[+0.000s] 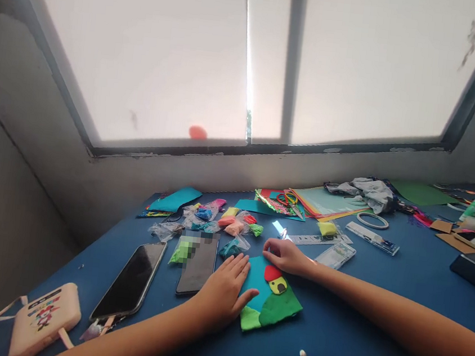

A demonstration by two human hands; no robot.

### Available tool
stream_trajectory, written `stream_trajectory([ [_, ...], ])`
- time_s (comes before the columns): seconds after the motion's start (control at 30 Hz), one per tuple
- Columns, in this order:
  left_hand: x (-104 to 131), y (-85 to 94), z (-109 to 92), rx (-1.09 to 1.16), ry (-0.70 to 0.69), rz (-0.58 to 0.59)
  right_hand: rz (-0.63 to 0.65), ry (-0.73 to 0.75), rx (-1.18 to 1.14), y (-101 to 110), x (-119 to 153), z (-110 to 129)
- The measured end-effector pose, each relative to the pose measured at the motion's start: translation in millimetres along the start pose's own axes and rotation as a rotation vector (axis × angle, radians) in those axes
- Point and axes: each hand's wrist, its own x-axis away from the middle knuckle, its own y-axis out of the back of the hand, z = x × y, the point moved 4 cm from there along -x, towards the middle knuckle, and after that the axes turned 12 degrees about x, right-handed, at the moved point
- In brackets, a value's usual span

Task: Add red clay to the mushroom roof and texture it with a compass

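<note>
Below a bright window (149, 50), a blue table (352, 332) bears a blue-and-green picture (279, 307) near its front; the left hand (226, 290) lies open on the picture's left side, grasping nothing; the right hand (284, 256) curls at its top edge, whether pinching I cannot tell

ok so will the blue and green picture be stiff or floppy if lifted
The picture looks thin, so it is probably light and may flex. Its matte green layer looks doughy, so it might dent. With the left hand resting on its left side, it would likely resist sliding.
</note>
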Motion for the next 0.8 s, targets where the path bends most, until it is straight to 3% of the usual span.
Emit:
stream_trajectory([
  [0.13,1,-0.6,-2,0.007,0.01,-0.057,-0.012,0.082,0.116,-3,12,3],
  [0.3,1,-4.8,1,0.038,0.005,0.05,0.008,0.097,0.163,-2,13,1],
  [0.6,16,-1.3,1,0.016,-0.025,-0.148,-0.014,0.093,0.203,-5,10,-1],
  [0.8,20,-0.4,-3,-0.075,-0.077,-0.186,0.002,0.106,0.231,-3,9,0],
])
